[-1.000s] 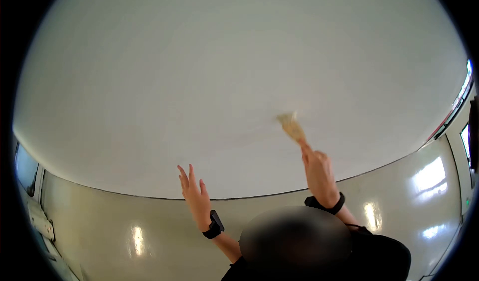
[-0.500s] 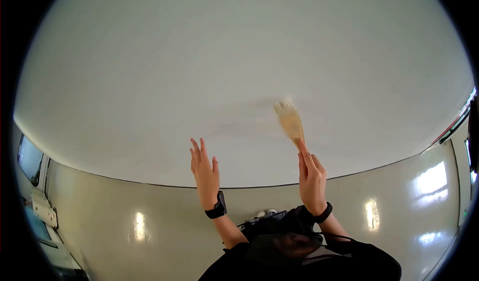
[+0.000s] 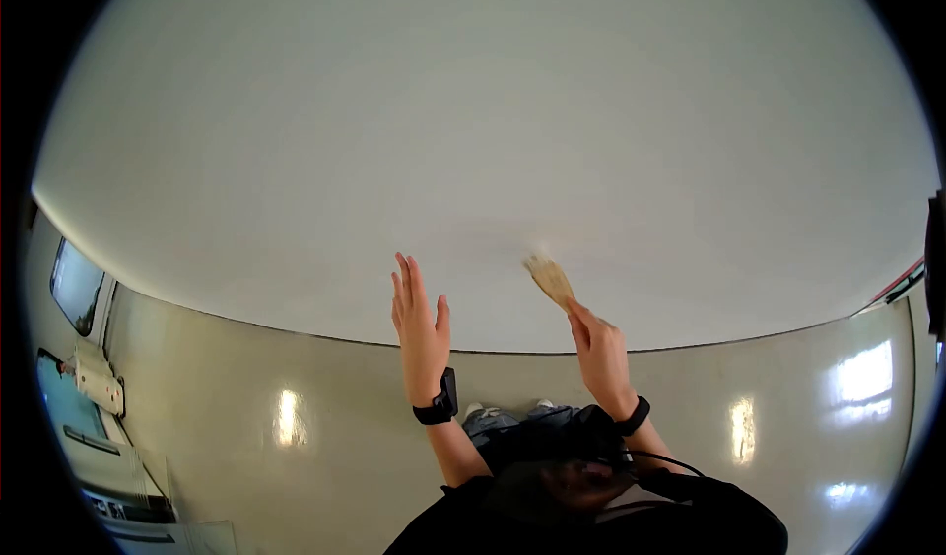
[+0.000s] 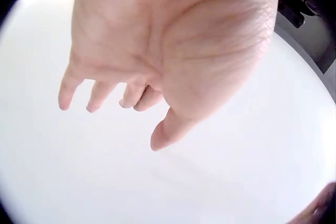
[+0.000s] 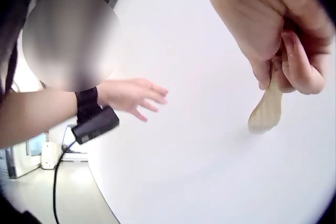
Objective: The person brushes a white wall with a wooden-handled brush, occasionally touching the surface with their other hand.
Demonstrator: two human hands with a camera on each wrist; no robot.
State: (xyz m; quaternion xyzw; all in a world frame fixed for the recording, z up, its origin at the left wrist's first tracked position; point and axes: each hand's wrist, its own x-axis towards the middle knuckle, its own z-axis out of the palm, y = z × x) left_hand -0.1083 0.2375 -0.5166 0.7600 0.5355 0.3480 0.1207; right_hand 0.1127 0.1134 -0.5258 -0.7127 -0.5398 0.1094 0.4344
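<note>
A flat brush (image 3: 549,281) with a pale handle and light bristles is pinched in my right hand (image 3: 603,358). Its bristle end is right at the broad white surface (image 3: 552,112) in front of me, as the right wrist view of the brush (image 5: 266,109) also shows. Thumb and fingers close round the handle, which is mostly hidden in the hand. My left hand (image 3: 422,348) is raised to the left of the brush with its fingers extended. Nothing lies in its palm (image 4: 173,40), and the white surface fills the view behind it.
Below the white surface's dark lower edge lies a shiny floor (image 3: 227,378) with bright reflections. A white box-like object (image 3: 99,378) and a window (image 3: 77,284) are at the far left. A black cable (image 5: 55,187) hangs from the left wrist's device.
The brush and my right hand have moved left, with the brush going up and then back down. My left hand has shifted up and slightly right. The head view has tilted a little.
</note>
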